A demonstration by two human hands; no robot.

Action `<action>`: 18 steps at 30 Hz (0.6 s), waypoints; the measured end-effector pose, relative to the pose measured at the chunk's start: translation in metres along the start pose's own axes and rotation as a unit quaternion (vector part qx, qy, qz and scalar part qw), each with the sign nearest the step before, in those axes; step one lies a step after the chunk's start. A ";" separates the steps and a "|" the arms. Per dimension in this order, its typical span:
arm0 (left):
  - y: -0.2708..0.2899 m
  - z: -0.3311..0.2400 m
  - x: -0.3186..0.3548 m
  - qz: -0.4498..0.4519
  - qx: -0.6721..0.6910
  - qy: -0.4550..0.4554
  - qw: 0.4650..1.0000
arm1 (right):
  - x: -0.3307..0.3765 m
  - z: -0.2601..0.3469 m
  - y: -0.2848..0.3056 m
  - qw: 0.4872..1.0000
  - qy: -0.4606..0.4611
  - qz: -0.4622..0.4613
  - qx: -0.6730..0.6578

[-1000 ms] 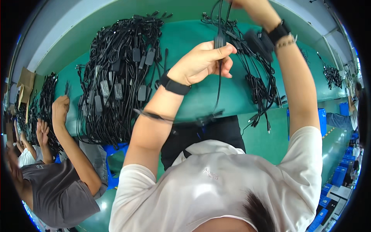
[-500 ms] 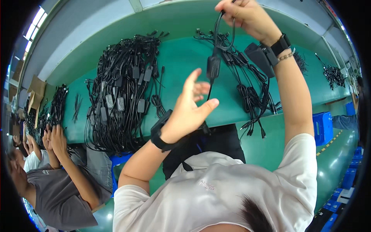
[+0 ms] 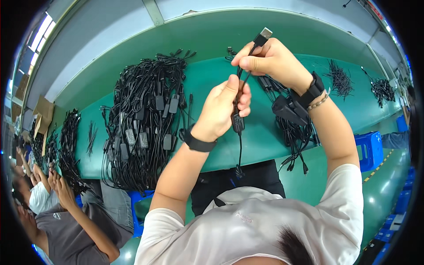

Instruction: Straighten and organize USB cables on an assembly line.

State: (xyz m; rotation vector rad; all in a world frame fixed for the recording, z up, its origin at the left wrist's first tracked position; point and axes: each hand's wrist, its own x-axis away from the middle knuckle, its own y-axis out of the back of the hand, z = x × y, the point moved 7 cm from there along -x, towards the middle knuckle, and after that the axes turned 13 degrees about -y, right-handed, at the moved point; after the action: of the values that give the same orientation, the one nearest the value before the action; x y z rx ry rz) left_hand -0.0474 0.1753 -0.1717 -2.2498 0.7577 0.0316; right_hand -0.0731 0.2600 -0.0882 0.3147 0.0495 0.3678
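Note:
A black USB cable (image 3: 240,148) runs between my hands above the green table. My right hand (image 3: 271,64) pinches it just below the metal-tipped USB plug (image 3: 263,36), which points up and to the right. Lower and to the left, my left hand (image 3: 221,106) wraps around the gathered cable, fingers closed. A small black inline box (image 3: 238,123) on the cable shows just below the left fingers. The cable's lower end hangs near the table's front edge. A smaller heap of black cables (image 3: 289,132) lies beneath my right wrist.
A large heap of black cables with inline boxes (image 3: 143,128) covers the table (image 3: 212,157) to my left. Thin black strips (image 3: 339,81) and another cable bundle (image 3: 382,90) lie far right. A blue stool (image 3: 370,151) stands at right. Co-workers' hands (image 3: 62,187) are at far left.
My right hand has come down and nearer, and the USB plug now shows above it. My left hand, spread before, has moved up and closed around the cable.

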 end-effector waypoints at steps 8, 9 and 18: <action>0.031 -0.004 0.009 -0.068 -0.063 -0.038 0.995 | -0.013 -0.040 -0.029 0.994 -0.051 0.016 -0.095; 0.031 -0.005 0.009 -0.059 -0.066 -0.036 0.995 | -0.016 -0.041 -0.032 0.990 -0.055 0.037 -0.124; 0.017 -0.008 0.011 0.005 0.070 0.035 0.997 | -0.014 -0.048 -0.031 0.944 -0.102 0.096 -0.298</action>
State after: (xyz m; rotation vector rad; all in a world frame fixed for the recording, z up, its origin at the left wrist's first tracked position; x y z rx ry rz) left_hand -0.0495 0.1549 -0.1795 -2.1224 0.7841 -0.0924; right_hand -0.0808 0.2417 -0.1434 -0.2470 -0.2948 0.5232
